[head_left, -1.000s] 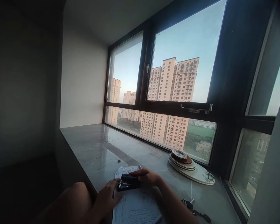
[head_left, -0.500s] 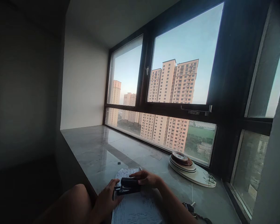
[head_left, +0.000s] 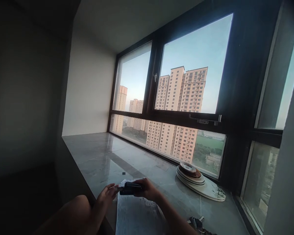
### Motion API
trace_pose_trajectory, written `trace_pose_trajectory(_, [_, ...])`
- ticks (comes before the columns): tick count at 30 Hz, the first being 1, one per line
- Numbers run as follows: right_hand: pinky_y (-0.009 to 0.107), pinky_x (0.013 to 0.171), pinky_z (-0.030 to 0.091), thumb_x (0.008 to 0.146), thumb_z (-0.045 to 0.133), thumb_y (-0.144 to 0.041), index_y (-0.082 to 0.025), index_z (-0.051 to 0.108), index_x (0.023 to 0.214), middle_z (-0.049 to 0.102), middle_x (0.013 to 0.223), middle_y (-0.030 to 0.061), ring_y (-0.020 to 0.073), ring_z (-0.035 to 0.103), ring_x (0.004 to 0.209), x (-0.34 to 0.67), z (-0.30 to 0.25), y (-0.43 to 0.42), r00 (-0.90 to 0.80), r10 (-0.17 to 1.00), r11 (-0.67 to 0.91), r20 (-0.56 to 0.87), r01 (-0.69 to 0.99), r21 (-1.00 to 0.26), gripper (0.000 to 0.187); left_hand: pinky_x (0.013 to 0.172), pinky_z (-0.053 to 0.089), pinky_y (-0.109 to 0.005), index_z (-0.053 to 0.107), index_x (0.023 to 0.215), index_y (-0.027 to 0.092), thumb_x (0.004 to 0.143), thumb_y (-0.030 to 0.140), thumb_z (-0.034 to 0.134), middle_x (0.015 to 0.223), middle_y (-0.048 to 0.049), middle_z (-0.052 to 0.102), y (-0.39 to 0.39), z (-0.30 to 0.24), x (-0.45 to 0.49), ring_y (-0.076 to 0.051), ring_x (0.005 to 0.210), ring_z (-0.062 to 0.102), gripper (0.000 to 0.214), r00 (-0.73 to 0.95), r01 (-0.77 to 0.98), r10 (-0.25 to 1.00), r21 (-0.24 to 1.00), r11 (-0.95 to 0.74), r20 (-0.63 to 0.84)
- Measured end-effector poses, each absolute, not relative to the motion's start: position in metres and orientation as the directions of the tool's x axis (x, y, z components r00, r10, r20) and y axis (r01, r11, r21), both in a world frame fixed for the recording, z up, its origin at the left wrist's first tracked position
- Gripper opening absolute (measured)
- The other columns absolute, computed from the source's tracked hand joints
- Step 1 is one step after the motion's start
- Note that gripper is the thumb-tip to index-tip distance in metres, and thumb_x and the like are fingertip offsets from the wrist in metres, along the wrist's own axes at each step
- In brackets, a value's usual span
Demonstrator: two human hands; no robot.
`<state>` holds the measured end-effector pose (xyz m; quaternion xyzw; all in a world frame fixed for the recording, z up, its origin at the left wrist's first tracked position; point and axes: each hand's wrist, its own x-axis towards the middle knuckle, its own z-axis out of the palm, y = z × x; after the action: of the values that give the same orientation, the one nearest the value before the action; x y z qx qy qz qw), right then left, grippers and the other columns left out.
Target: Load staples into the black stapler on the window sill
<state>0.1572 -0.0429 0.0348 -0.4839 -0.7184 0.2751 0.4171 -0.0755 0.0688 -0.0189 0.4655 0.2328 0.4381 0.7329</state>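
Observation:
A black stapler (head_left: 129, 188) is in my right hand (head_left: 147, 190), whose fingers wrap round its right end, a little above the papers. My left hand (head_left: 108, 194) is at the stapler's left end, its fingertips closed on a narrow part that sticks out there; the exact grip is dim and slightly blurred. Below both hands, sheets of paper (head_left: 129, 212) covered in handwriting lie on the grey stone sill. Just beyond the sheets rests a small dark piece (head_left: 123, 173), too small to name.
A stack of plates (head_left: 189, 173) sits on a white oval board (head_left: 217, 193) by the window (head_left: 181, 114). Keys (head_left: 197, 223) lie at the lower right. My bent knee (head_left: 79, 205) is beside the sill's front edge (head_left: 84, 179). A wall (head_left: 88, 94) closes the far end.
The stapler has been raised and turned, and its halves now look closer together. My right hand has shifted round its end; my left hand has moved left. The view has tilted slightly.

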Motion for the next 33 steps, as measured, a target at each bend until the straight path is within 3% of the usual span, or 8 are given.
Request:
trace_pose_trajectory(4, [0.032,0.08,0.051,0.082,0.066,-0.025,-0.021,0.065,0.124,0.072,0.106,0.0053,0.0227,0.067,0.091,0.132,0.056,-0.045,-0.167,0.851,0.486,0.498,0.61,-0.626,0.042,0.105,0.048,-0.047,0.063,0.105,0.009,0.086,0.024,0.061,0.115,-0.02,0.07,0.072,-0.013,-0.089,-0.033,0.113,0.066,0.025,0.619,-0.518,0.782,0.711,0.475,-0.071])
trace_pose_trajectory(11, [0.041,0.109,0.037,0.092,0.047,-0.014,-0.034,0.053,0.139,0.063,0.133,0.0019,0.0224,0.048,0.133,0.105,0.063,-0.049,-0.42,0.759,0.544,0.497,0.829,-0.13,0.052,0.097,0.056,-0.042,0.064,0.116,0.012,0.09,0.022,0.051,0.108,-0.0132,0.074,0.07,-0.007,-0.094,-0.028,0.116,0.065,0.031,0.606,-0.521,0.784,0.679,0.518,-0.133])
trace_pose_trajectory(16, [0.042,0.109,0.036,0.098,0.04,-0.015,-0.033,0.055,0.136,0.065,0.13,0.0028,0.0219,0.041,0.138,0.11,0.045,-0.047,-0.485,0.712,0.564,0.509,0.826,-0.001,0.045,0.095,0.058,-0.045,0.061,0.125,0.008,0.091,0.021,0.046,0.103,-0.0152,0.075,0.07,-0.009,-0.095,-0.03,0.112,0.067,0.039,0.613,-0.515,0.775,0.665,0.541,-0.155])
trace_pose_trajectory(21, [0.043,0.106,0.037,0.094,0.047,-0.015,-0.03,0.062,0.128,0.067,0.125,0.005,0.025,0.049,0.131,0.117,0.04,-0.042,-0.341,0.724,0.521,0.6,0.84,-0.152,0.041,0.099,0.056,-0.04,0.053,0.132,0.005,0.087,0.007,0.044,0.105,-0.0172,0.074,0.068,-0.012,-0.096,-0.027,0.111,0.068,0.046,0.578,-0.566,0.807,0.653,0.503,-0.121])
trace_pose_trajectory(24, [0.035,0.084,0.049,0.083,0.063,-0.02,-0.022,0.071,0.113,0.072,0.099,0.0052,0.0254,0.064,0.098,0.127,0.039,-0.036,-0.09,0.809,0.428,0.581,0.768,-0.476,0.03,0.098,0.056,-0.038,0.054,0.123,0.002,0.082,0.0,0.047,0.099,-0.0193,0.075,0.072,-0.011,-0.097,-0.027,0.103,0.071,0.042,0.481,-0.589,0.872,0.704,0.396,-0.088])
trace_pose_trajectory(26, [0.027,0.062,0.045,0.075,0.074,-0.028,-0.015,0.074,0.093,0.065,0.074,0.0008,0.0187,0.061,0.069,0.136,0.036,-0.033,0.025,0.883,0.347,0.469,0.638,-0.687,0.022,0.091,0.06,-0.038,0.057,0.112,0.006,0.081,0.002,0.053,0.096,-0.0174,0.076,0.076,-0.01,-0.099,-0.026,0.096,0.074,0.031,0.409,-0.591,0.911,0.747,0.304,-0.048])
trace_pose_trajectory(30, [0.02,0.049,0.029,0.06,0.086,-0.039,-0.011,0.067,0.067,0.047,0.057,-0.0055,0.0087,0.043,0.054,0.154,0.024,-0.033,0.01,0.96,0.243,0.281,0.477,-0.845,0.034,0.063,0.062,-0.032,0.063,0.093,0.013,0.075,0.019,0.072,0.094,-0.0138,0.077,0.08,-0.007,-0.105,-0.024,0.075,0.075,0.021,0.353,-0.468,0.935,0.859,0.208,-0.034])
trace_pose_trajectory(33, [0.019,0.05,0.031,0.057,0.087,-0.044,-0.011,0.07,0.072,0.051,0.06,-0.0053,0.0098,0.047,0.058,0.162,0.02,-0.036,-0.053,0.965,0.243,0.256,0.541,-0.805,0.039,0.045,0.052,-0.027,0.069,0.09,0.013,0.066,0.05,0.079,0.094,-0.0143,0.077,0.073,-0.004,-0.107,-0.019,0.057,0.067,0.045,0.299,-0.29,0.953,0.956,0.051,0.04])
